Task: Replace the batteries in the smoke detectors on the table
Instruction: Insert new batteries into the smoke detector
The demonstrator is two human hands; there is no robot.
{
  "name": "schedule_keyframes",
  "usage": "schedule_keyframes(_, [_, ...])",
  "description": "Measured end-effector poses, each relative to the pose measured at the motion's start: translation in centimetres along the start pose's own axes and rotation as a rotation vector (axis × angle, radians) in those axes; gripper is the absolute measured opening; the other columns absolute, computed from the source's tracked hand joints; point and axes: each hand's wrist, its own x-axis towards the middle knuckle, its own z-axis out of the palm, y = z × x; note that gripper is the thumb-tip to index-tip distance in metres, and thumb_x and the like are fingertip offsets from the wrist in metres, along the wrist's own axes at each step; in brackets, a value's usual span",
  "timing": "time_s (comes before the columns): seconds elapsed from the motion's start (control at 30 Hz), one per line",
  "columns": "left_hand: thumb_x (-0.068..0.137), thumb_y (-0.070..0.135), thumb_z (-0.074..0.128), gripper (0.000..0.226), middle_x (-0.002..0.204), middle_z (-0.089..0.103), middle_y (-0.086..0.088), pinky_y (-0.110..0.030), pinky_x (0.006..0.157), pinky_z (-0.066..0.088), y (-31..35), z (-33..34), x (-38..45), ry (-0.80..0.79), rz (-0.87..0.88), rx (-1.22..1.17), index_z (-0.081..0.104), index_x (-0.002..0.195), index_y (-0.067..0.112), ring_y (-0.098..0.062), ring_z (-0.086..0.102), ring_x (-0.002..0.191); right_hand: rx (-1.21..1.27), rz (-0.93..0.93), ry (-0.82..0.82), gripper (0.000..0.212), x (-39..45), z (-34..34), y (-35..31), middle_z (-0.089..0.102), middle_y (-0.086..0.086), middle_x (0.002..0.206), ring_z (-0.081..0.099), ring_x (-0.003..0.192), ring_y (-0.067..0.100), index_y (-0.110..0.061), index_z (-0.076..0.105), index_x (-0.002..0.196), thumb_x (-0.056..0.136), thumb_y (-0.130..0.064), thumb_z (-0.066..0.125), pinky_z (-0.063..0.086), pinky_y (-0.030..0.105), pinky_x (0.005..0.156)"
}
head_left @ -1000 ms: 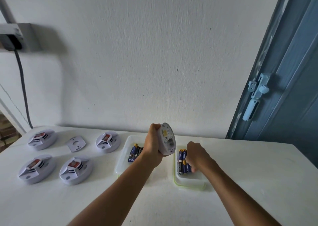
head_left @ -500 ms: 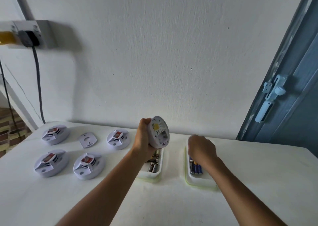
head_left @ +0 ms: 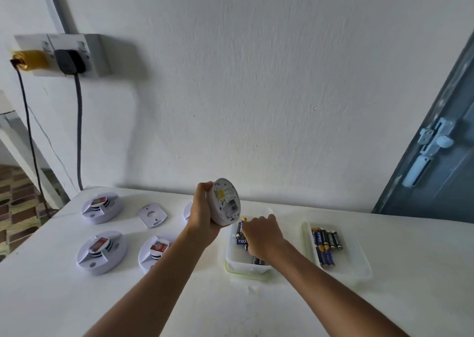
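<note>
Above the table, left hand [head_left: 202, 214] grips a white round detector [head_left: 225, 202]; right hand [head_left: 261, 236] pinches a battery [head_left: 241, 227].

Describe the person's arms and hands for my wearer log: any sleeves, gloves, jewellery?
Both forearms are bare up to the frame's edge, with no sleeves showing. The left hand and right hand wear no gloves; no watch, ring or wristband is visible.
</note>
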Motion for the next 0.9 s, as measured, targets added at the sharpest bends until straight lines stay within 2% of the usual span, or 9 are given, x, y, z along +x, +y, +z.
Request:
schedule_keyframes(0.17, [0.089,0.04,0.047,0.041,0.118,0.063,-0.018,-0.053,0.098,0.045,0.0,-0.6,0.1,-0.008,-0.029,-0.019,0.065,0.115,0.013,-0.038,0.056,0.12,0.0,0.001,-0.023,0.024,0.2,0.3,-0.3,0.063,0.016,0.112,0.058,0.107,0.033,-0.001,0.059,0.113,0.09,-0.006,0.052,0.044,0.036,0.083])
schedule_keyframes(0.33, [0.091,0.039,0.045,0.037,0.117,0.062,-0.019,-0.051,0.095,0.046,0.4,-1.2,0.2,-0.017,-0.035,-0.025,0.066,0.109,0.013,-0.035,0.058,0.11,0.081,-0.028,0.015,0.023,0.1,-0.2,-0.1,0.064,0.017,0.107,0.057,0.103,0.033,-0.002,0.056,0.11,0.093,-0.014,0.047,0.034,0.033,0.07])
schedule_keyframes(0.43, [0.087,0.04,0.05,0.047,0.125,0.062,-0.022,-0.053,0.092,0.048,0.6,-1.6,0.5,0.0,-0.034,-0.048,0.064,0.119,0.009,-0.039,0.058,0.116,0.34,0.052,0.167,0.023,0.2,-0.9,0.7,0.067,0.014,0.096,0.063,0.084,0.033,-0.009,0.048,0.109,0.099,-0.028,0.04,0.037,0.033,0.062])
schedule_keyframes(0.5, [0.082,0.042,0.053,0.053,0.127,0.061,-0.023,-0.055,0.09,0.049,0.8,-1.7,0.6,0.004,-0.034,-0.059,0.063,0.122,0.009,-0.04,0.058,0.117,0.714,0.089,0.275,0.017,0.3,-1.5,1.1,0.067,0.011,0.081,0.064,0.068,0.026,-0.014,0.052,0.1,0.099,-0.03,0.048,0.047,0.038,0.058])
schedule_keyframes(0.57, [0.074,0.044,0.058,0.061,0.128,0.06,-0.024,-0.056,0.088,0.049,1.0,-1.7,0.6,-0.005,-0.043,-0.088,0.062,0.123,0.008,-0.041,0.059,0.116,1.059,0.107,0.394,0.004,0.3,-2.2,1.3,0.064,0.003,0.073,0.06,0.054,0.013,-0.017,0.062,0.093,0.094,-0.02,0.06,0.054,0.039,0.058])
schedule_keyframes(0.63, [0.07,0.045,0.061,0.066,0.13,0.058,-0.026,-0.057,0.087,0.05,1.2,-1.6,0.4,-0.015,-0.052,-0.113,0.061,0.125,0.008,-0.042,0.059,0.116,1.196,0.105,0.459,0.01,0.4,-2.9,1.5,0.065,-0.003,0.077,0.057,0.053,0.004,-0.02,0.07,0.092,0.089,-0.011,0.065,0.052,0.033,0.059])
schedule_keyframes(0.73, [0.06,0.045,0.068,0.076,0.13,0.058,-0.027,-0.058,0.081,0.052,1.3,-1.4,0.2,-0.014,-0.065,-0.156,0.06,0.126,0.007,-0.045,0.059,0.114,1.319,0.111,0.377,0.019,0.7,-3.6,1.0,0.066,-0.001,0.078,0.054,0.054,0.001,-0.021,0.066,0.097,0.085,-0.006,0.068,0.047,0.023,0.059])
schedule_keyframes(0.8, [0.065,0.042,0.067,0.073,0.129,0.057,-0.028,-0.059,0.08,0.052,1.3,-1.3,0.2,-0.024,-0.066,-0.183,0.059,0.127,0.006,-0.046,0.06,0.113,1.451,0.179,0.362,0.024,0.8,-4.2,0.8,0.067,0.006,0.076,0.054,0.051,0.005,-0.012,0.06,0.095,0.078,-0.003,0.075,0.046,0.023,0.054])
schedule_keyframes(0.9, [0.073,0.041,0.062,0.065,0.129,0.057,-0.03,-0.06,0.081,0.051,1.2,-1.4,0.4,-0.062,-0.077,-0.227,0.058,0.128,0.006,-0.046,0.059,0.114,1.558,0.226,0.448,0.021,0.8,-4.7,0.6,0.068,0.006,0.069,0.053,0.049,0.008,-0.005,0.064,0.085,0.073,-0.003,0.08,0.045,0.022,0.051])
